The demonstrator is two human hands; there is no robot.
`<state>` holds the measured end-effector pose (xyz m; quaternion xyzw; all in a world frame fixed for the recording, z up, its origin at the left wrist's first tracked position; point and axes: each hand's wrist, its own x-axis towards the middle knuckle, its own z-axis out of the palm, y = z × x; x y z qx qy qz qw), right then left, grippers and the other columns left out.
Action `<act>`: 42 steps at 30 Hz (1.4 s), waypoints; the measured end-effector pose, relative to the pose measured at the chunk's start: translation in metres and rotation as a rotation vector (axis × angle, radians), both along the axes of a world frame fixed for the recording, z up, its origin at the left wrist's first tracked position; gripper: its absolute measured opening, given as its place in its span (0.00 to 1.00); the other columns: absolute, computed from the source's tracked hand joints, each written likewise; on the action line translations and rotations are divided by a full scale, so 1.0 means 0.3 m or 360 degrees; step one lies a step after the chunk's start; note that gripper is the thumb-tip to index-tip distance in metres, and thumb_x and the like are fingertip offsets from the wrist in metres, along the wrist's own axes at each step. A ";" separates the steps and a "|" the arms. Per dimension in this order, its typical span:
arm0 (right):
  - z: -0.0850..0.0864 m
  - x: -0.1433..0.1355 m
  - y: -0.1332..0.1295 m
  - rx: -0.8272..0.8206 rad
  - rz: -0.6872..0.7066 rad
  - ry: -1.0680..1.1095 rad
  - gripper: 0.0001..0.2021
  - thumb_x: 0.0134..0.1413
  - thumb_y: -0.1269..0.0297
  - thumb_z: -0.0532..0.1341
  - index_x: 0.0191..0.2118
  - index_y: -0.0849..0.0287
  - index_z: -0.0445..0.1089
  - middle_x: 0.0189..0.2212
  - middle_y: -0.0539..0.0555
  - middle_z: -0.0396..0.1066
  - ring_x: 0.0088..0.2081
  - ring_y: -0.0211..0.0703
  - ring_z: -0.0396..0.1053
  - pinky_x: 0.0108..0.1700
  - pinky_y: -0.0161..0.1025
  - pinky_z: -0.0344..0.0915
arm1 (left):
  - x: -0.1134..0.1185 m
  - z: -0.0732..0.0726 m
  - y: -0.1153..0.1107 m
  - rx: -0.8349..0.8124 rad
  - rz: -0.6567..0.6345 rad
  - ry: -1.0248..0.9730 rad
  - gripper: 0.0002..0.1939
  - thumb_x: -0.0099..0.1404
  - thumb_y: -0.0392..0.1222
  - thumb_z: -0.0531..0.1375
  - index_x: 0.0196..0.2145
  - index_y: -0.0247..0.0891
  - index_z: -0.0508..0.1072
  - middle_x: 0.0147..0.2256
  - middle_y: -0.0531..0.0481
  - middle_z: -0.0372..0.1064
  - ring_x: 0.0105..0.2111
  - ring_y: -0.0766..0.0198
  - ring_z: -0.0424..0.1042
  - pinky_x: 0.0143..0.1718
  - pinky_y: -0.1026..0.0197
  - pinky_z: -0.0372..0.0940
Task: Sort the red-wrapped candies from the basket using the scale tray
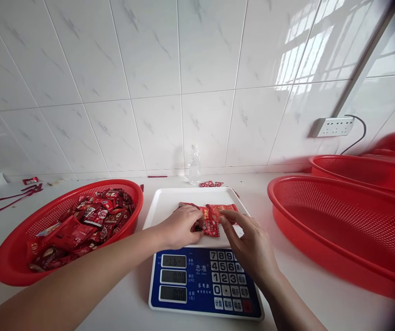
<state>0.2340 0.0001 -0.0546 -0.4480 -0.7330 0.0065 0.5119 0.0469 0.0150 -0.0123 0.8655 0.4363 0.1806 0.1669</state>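
Several small red snack packets lie on the white weighing pan of a blue and white digital scale. Over the left part of this group, my left hand has its fingers curled round a packet; part of it is hidden under the hand. My right hand pinches the edge of another red packet with thumb and forefinger. Printed foil wrappers cover the packets. The keypad and three small displays face me below the pan.
A red mesh basket at left holds many wrapped packets. Two more red baskets stand at right, the nearer basket close to the scale. A clear plastic bottle stands by the tiled wall. A power strip hangs there. Red scraps lie far left.
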 end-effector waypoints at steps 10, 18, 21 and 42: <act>-0.003 -0.005 0.001 -0.0082 0.0108 0.0073 0.16 0.61 0.51 0.57 0.44 0.57 0.72 0.40 0.58 0.77 0.41 0.52 0.74 0.42 0.49 0.68 | 0.012 -0.032 -0.059 0.0071 0.0175 -0.0426 0.11 0.58 0.28 0.59 0.37 0.40 0.65 0.42 0.48 0.63 0.42 0.58 0.66 0.46 0.53 0.64; 0.048 0.012 -0.050 -0.0923 0.1139 0.0918 0.16 0.59 0.51 0.60 0.27 0.57 0.65 0.23 0.47 0.66 0.26 0.36 0.64 0.31 0.35 0.64 | 0.058 0.023 -0.237 -0.0540 0.0204 -0.1233 0.12 0.64 0.44 0.62 0.40 0.43 0.61 0.37 0.52 0.66 0.36 0.65 0.67 0.39 0.61 0.65; 0.046 0.015 -0.055 -0.1022 0.1378 0.1069 0.17 0.57 0.52 0.63 0.25 0.57 0.64 0.22 0.46 0.64 0.24 0.33 0.61 0.29 0.33 0.62 | 0.037 0.054 -0.268 -0.0659 0.0210 -0.1103 0.13 0.67 0.52 0.58 0.36 0.41 0.63 0.32 0.54 0.62 0.30 0.68 0.63 0.33 0.64 0.63; 0.073 0.031 -0.117 -0.1054 0.1843 0.0915 0.11 0.63 0.57 0.57 0.35 0.56 0.73 0.26 0.50 0.72 0.26 0.39 0.72 0.30 0.37 0.71 | 0.052 -0.005 -0.323 -0.0632 0.0060 -0.1018 0.22 0.70 0.57 0.52 0.29 0.37 0.74 0.27 0.48 0.71 0.28 0.64 0.71 0.29 0.64 0.65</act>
